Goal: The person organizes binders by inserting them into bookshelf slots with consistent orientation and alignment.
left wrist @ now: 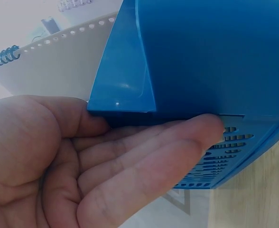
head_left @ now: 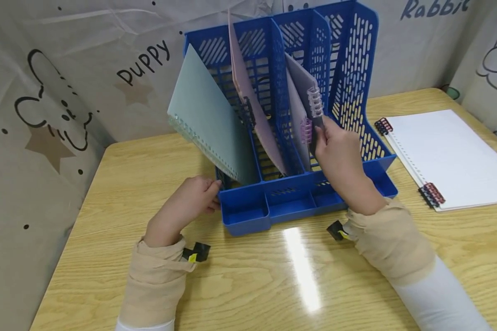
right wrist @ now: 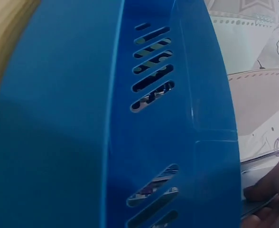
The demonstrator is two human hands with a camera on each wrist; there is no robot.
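Note:
A blue desk file rack (head_left: 287,181) with upright dividers stands on the table. My left hand (head_left: 190,200) grips its front left corner, thumb on one side and fingers along the outer wall (left wrist: 210,159). With my right hand (head_left: 343,154) I pinch the lower edge of a greyish-purple loose-leaf notebook (head_left: 303,76) with clear rings, standing tilted between two dividers. Beside it leans a lilac notebook (head_left: 297,99) with purple rings. A pink notebook (head_left: 252,99) with dark rings stands further left. In the leftmost slot a pale green notebook (head_left: 211,115) leans outward.
A white loose-leaf notebook (head_left: 455,158) with dark and red rings lies flat on the wooden table (head_left: 248,276), right of the rack. Shallow trays (head_left: 244,214) run along the rack's front. Behind hangs a printed cloth (head_left: 145,27) with cartoon drawings.

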